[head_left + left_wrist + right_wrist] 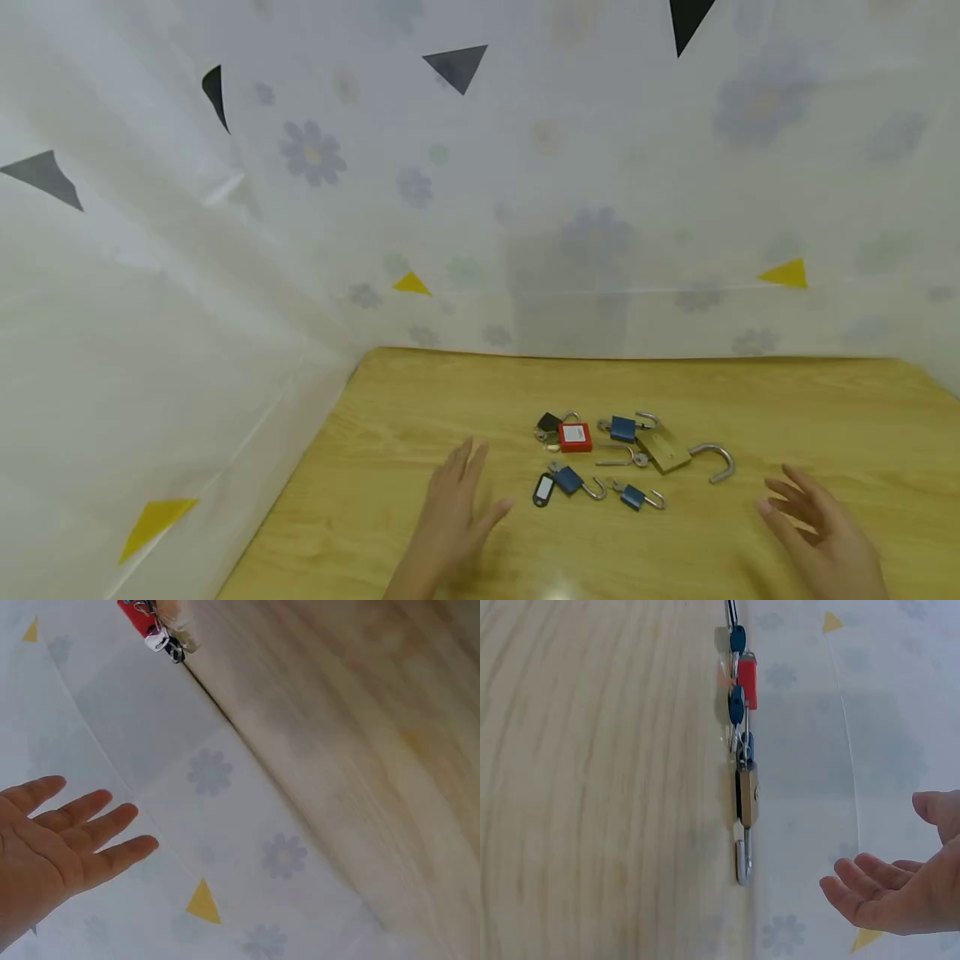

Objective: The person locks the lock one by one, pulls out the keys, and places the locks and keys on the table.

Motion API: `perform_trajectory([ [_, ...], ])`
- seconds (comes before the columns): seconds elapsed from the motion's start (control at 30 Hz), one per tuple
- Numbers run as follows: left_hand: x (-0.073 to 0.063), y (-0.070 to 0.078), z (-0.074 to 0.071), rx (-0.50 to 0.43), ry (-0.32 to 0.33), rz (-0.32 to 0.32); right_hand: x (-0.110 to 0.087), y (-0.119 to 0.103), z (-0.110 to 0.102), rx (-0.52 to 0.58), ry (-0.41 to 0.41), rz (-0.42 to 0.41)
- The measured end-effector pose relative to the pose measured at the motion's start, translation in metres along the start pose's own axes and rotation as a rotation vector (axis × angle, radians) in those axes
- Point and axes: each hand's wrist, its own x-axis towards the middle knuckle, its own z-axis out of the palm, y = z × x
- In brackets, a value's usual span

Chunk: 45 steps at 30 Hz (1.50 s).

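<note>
My left hand hovers over the table left of a group of padlocks, fingers spread and holding nothing. On the other side of the group, my right hand is held with loosely bent fingers, also holding nothing. Nearest to it lies a big brass padlock with its shackle swung out. A red padlock with a white label sits beside a small black padlock. Three blue padlocks, at the back, front left and front right, lie with their shackles open. A black key tag is near the left hand.
A loose metal shackle and small keys lie among the locks. The wooden table meets a flower-patterned white curtain at its back edge and left side. Yellow and dark triangles mark the curtain.
</note>
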Motion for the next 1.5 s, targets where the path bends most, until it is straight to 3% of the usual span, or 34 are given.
perform_trajectory([
  [0.13,0.015,0.001,0.001,0.014,-0.032,0.076,0.000,-0.013,0.017,0.081,-0.163,0.095],
  [0.3,0.036,0.011,0.009,0.011,-0.175,0.105,-0.001,-0.037,0.050,0.261,-0.322,0.255],
  [0.37,0.044,0.015,0.016,0.017,-0.229,0.099,0.000,-0.046,0.062,0.315,-0.337,0.278],
  [0.47,0.057,0.021,0.028,0.057,-0.286,0.094,0.003,-0.056,0.078,0.309,-0.347,0.282],
  [0.57,0.069,0.025,0.039,0.123,-0.342,0.107,0.006,-0.065,0.093,0.388,-0.367,0.340],
  [0.8,0.092,0.031,0.057,0.292,-0.461,0.244,0.007,-0.077,0.122,0.717,-0.428,0.517],
  [1.0,0.096,0.032,0.067,0.310,-0.480,0.297,0.008,-0.081,0.129,0.876,-0.435,0.582],
  [1.23,0.102,0.033,0.072,0.376,-0.467,0.339,0.011,-0.081,0.132,0.947,-0.456,0.601],
  [1.37,0.103,0.032,0.077,0.473,-0.478,0.390,0.012,-0.081,0.134,0.937,-0.456,0.601],
  [1.5,0.099,0.031,0.081,0.616,-0.448,0.501,0.014,-0.081,0.135,0.934,-0.436,0.607],
])
